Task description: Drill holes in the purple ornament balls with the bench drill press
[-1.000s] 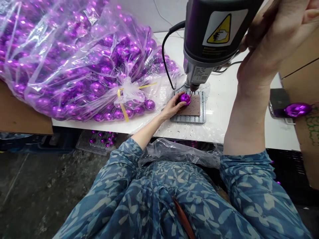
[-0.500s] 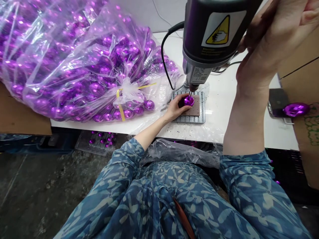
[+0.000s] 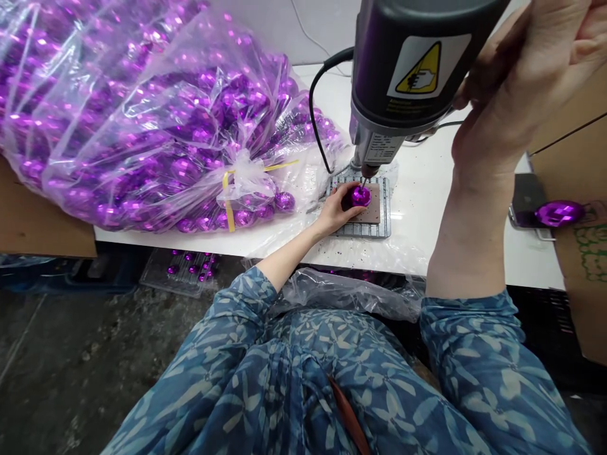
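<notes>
My left hand (image 3: 336, 212) is closed around a shiny purple faceted ball (image 3: 361, 196), thumb on the near side and fingers behind it. The ball rests on a brown board (image 3: 370, 215) over the grey slotted metal base (image 3: 348, 230) of a drill press (image 3: 403, 76). Its thin bit (image 3: 364, 182) points down at the top of the ball; whether the tip is inside cannot be made out. High at the right, my right hand (image 3: 535, 69) is curled beside the motor housing. Its fingertips and whatever they grip are hidden behind the housing.
A large clear bag of purple balls (image 3: 156, 126), tied with yellow ribbon, fills the left of the white table (image 3: 412, 208). A black cable (image 3: 312, 107) loops from the motor. At right, another purple ball (image 3: 559, 213) lies by a dark phone-like slab (image 3: 525, 197) and cardboard (image 3: 581, 265).
The motor housing appears slightly lower and farther right in view, with a small shift of the whole picture. My left hand stays on the ball; my right hand keeps nearly the same pose.
</notes>
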Tool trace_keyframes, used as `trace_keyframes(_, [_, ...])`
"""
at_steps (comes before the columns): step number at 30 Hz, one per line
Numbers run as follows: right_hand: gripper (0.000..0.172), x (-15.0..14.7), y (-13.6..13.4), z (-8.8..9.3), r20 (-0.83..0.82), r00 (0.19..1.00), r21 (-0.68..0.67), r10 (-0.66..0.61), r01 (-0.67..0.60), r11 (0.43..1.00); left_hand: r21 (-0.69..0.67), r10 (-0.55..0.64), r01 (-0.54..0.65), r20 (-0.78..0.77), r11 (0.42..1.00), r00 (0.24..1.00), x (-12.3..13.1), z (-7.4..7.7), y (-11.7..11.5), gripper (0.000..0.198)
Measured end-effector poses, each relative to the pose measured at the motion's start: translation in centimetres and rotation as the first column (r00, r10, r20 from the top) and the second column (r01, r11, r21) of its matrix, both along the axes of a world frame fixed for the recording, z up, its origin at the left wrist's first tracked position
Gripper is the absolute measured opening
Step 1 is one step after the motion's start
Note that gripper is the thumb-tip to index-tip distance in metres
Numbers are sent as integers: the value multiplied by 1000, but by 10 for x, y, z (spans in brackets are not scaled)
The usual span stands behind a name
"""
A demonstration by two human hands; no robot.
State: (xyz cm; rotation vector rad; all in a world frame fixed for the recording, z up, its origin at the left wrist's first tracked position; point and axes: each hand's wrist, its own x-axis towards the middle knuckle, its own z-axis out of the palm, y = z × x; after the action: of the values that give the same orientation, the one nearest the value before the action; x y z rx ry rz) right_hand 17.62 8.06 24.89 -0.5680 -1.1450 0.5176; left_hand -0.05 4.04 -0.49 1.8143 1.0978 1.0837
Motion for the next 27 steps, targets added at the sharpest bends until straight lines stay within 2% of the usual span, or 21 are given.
trace_keyframes(5, [71,-6,-22,-8,-8,999,74,-42,43,996,-12,15,-14,12,1000,1000,1,-2,1,64])
trace_keyframes(10, [72,-13,-38,-23,-95,990,142,-104,117,983,1,14,-14,2,1000,1000,2,-1,1,64])
trace_keyframes(21, [78,-5,-39,-60,-86,984,230,-155,171,958,15,-5,5,-11,1000,1000,1,1,0,66])
trace_keyframes(27, [80,1,-29,-78,-84,967,263,-240,254,931,-7,7,-7,-2,1000,1000,1,2,-1,64])
